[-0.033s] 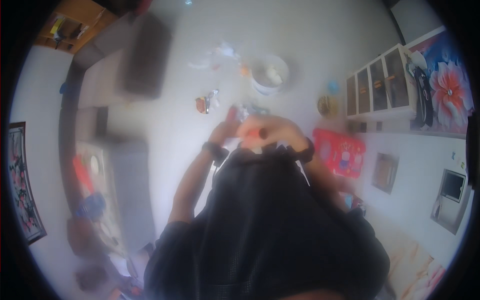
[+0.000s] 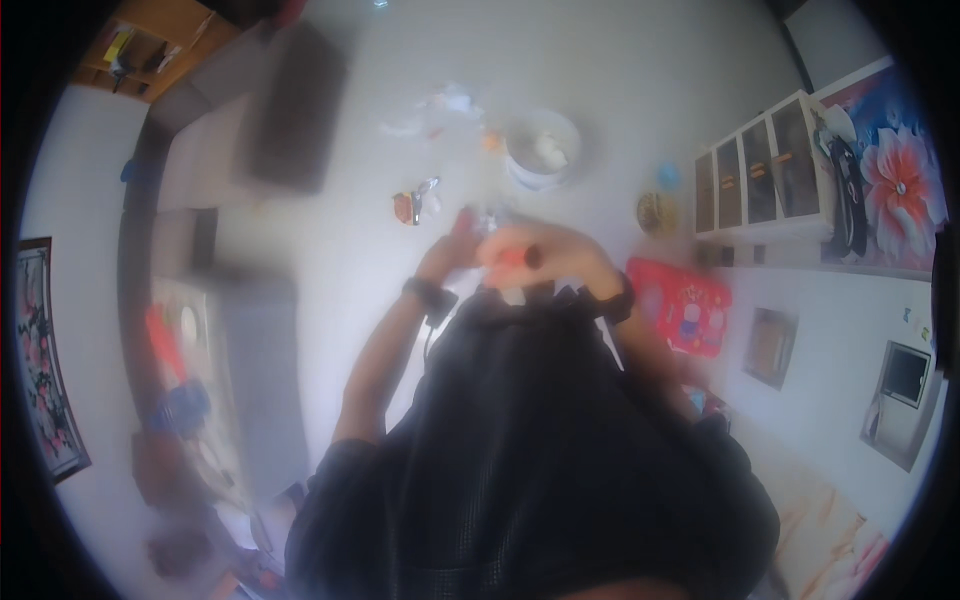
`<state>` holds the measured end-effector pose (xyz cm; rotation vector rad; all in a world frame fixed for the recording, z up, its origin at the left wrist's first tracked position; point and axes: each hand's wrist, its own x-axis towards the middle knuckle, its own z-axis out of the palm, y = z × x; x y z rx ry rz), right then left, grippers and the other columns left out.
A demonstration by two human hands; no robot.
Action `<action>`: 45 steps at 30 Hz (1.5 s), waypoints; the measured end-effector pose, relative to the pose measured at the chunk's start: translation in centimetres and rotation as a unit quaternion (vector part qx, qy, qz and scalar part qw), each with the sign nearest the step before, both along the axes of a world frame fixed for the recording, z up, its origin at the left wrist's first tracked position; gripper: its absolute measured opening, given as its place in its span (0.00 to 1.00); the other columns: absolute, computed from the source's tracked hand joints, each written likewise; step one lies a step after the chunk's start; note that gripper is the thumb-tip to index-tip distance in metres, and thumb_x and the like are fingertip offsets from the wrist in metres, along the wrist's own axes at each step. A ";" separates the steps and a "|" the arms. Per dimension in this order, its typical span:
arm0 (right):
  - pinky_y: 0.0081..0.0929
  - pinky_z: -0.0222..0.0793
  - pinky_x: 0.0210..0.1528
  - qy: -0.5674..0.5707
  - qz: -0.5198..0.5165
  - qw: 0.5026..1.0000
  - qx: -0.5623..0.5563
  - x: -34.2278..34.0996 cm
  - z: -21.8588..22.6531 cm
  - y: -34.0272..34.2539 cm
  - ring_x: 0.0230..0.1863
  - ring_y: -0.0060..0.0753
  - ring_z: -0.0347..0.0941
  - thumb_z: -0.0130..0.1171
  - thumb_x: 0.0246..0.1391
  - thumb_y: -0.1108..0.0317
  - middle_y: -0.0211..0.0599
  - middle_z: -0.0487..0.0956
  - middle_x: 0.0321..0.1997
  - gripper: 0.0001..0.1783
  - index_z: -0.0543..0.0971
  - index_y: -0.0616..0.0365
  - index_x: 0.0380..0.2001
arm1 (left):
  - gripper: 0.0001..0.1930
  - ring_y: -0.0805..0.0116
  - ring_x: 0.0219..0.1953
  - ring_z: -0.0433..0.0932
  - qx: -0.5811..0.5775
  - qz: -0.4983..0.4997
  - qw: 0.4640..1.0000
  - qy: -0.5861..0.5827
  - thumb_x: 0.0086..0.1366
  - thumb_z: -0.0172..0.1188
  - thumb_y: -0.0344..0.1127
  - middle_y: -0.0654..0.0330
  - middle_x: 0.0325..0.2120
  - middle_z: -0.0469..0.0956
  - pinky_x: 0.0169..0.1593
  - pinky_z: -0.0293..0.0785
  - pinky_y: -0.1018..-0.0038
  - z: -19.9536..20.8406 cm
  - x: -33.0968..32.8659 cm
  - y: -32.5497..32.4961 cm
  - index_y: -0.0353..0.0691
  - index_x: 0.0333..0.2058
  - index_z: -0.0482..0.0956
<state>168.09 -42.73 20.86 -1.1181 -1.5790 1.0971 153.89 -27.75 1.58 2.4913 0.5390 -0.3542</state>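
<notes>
My left hand (image 2: 447, 258) and my right hand (image 2: 568, 257) meet in front of my dark top, over the pale floor. The right hand's fingers curl round a blurred red thing with a dark round end (image 2: 533, 257); its kind is not clear. Close against it, the left hand has its fingers bent, and a reddish shape (image 2: 465, 222) shows at its upper side, too smeared to name. Just beyond the hands lies something small and shiny (image 2: 487, 217), partly hidden by them. A dark band circles each wrist.
Farther ahead stand a white tub (image 2: 522, 176) with pale contents and an orange item (image 2: 491, 141). Left of it lie a brown and silver packet (image 2: 406, 208) and white scraps (image 2: 455, 102). Right are a round brownish thing (image 2: 655, 213), a pink cartoon panel (image 2: 690, 300) and a cabinet (image 2: 760, 175).
The dark round end in my right hand has shifted slightly right and up. The hands have moved a little, covering more of the shiny thing beyond them.
</notes>
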 end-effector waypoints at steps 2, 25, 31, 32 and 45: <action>0.24 0.53 0.22 -0.030 0.001 0.999 -0.016 0.2 0.1 0.9 0.18 0.23 0.55 0.62 0.43 0.71 0.33 0.60 0.14 0.19 0.60 0.58 0.12 | 0.10 0.54 0.48 0.73 0.024 0.014 1.000 0.013 0.54 0.56 0.37 0.57 0.39 0.77 0.53 0.68 0.61 2.1 1.0 0.8 0.42 0.34 0.80; 0.30 0.57 0.23 -0.035 -0.150 0.986 -0.058 -8.6 -8.5 1.0 0.18 0.35 0.59 0.57 0.37 0.75 0.39 0.63 0.14 0.12 0.63 0.58 0.14 | 0.11 0.56 0.40 0.77 -0.138 -0.102 0.985 -0.006 0.55 0.57 0.35 0.51 0.36 0.79 0.42 0.71 0.64 -12.4 -1.3 3.2 0.39 0.36 0.79; 0.30 0.56 0.22 -0.027 -0.036 0.999 -0.029 -10.8 -7.0 2.1 0.16 0.38 0.60 0.56 0.36 0.75 0.40 0.65 0.13 0.13 0.62 0.57 0.13 | 0.09 0.60 0.40 0.77 -0.202 -0.058 0.977 -0.041 0.54 0.58 0.29 0.54 0.35 0.77 0.42 0.71 0.67 -12.6 -6.7 3.5 0.40 0.36 0.77; 0.30 0.56 0.22 -0.019 -0.046 0.998 -0.040 -11.2 -6.5 2.1 0.16 0.39 0.60 0.57 0.36 0.75 0.40 0.64 0.12 0.13 0.62 0.57 0.13 | 0.10 0.60 0.40 0.76 -0.197 -0.047 0.979 -0.024 0.53 0.58 0.28 0.55 0.35 0.77 0.42 0.71 0.67 -12.4 -7.1 3.4 0.40 0.36 0.77; 0.32 0.58 0.23 0.009 -0.036 0.999 -0.023 -16.5 -1.3 4.8 0.17 0.43 0.61 0.57 0.37 0.73 0.41 0.65 0.12 0.12 0.63 0.58 0.12 | 0.12 0.56 0.39 0.77 -0.352 0.197 0.913 -0.052 0.50 0.59 0.26 0.54 0.34 0.78 0.43 0.71 0.65 -13.8 -15.3 3.0 0.40 0.36 0.76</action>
